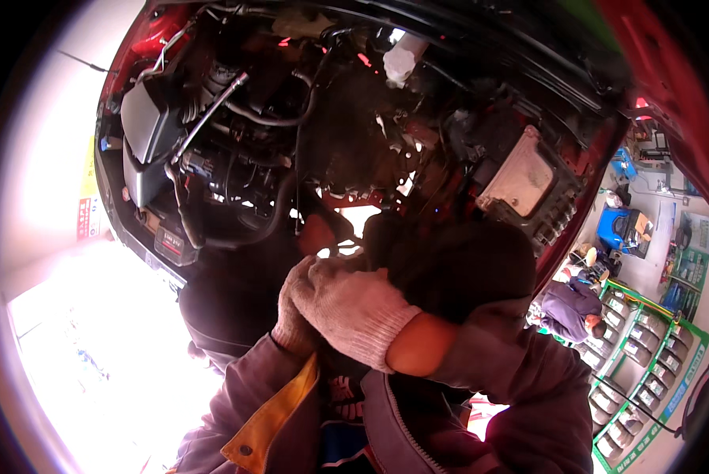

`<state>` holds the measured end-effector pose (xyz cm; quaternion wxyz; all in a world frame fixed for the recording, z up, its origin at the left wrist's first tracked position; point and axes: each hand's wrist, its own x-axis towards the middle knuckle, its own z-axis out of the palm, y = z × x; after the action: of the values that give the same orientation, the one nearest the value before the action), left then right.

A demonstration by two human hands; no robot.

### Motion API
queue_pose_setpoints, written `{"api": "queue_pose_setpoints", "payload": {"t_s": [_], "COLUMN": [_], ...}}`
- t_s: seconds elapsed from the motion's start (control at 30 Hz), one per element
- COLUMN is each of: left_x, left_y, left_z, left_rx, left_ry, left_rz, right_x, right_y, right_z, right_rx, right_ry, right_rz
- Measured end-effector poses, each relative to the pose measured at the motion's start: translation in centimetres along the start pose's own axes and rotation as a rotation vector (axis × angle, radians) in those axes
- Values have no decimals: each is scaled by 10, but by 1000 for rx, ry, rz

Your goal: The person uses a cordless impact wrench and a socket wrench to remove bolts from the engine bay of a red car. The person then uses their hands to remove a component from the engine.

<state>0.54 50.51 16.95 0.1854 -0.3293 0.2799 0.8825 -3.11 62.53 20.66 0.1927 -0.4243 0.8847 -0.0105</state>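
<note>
My right hand (346, 312) and my left hand (293, 304), both in white knit gloves, are pressed together at the front of a red car's open engine bay. My right hand lies over my left, with fingers curled. What they grip, if anything, is hidden; dark shapes sit just beyond them. Above left, a long silver tool (211, 117) lies across hoses near a grey plastic housing (145, 126). A silver metal-cased unit (519, 172) sits at the bay's right, and a pale reservoir (398, 67) at the top.
The raised red hood (675, 79) edges the top right. Beyond the car, a co-worker (568, 312) bends beside green-framed tyre racks (647, 359), with a blue machine (619, 229) behind. A white wall with signs (86, 217) and bright glare fill the left.
</note>
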Motion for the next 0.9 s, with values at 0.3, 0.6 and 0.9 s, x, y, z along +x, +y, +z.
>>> {"api": "queue_pose_setpoints", "payload": {"t_s": [0.3,0.6,0.9], "left_x": [-39,-39,8], "left_y": [63,240,244], "left_z": [25,-133,-228], "left_rx": [112,1368,2306], "left_ry": [163,862,994], "left_rz": [-19,591,238], "right_x": [-27,-118,-87], "right_y": [48,188,161], "right_z": [-84,-108,-94], "right_rx": [843,866,1124], "right_ry": [175,1182,883], "right_rz": [-44,146,230]}}
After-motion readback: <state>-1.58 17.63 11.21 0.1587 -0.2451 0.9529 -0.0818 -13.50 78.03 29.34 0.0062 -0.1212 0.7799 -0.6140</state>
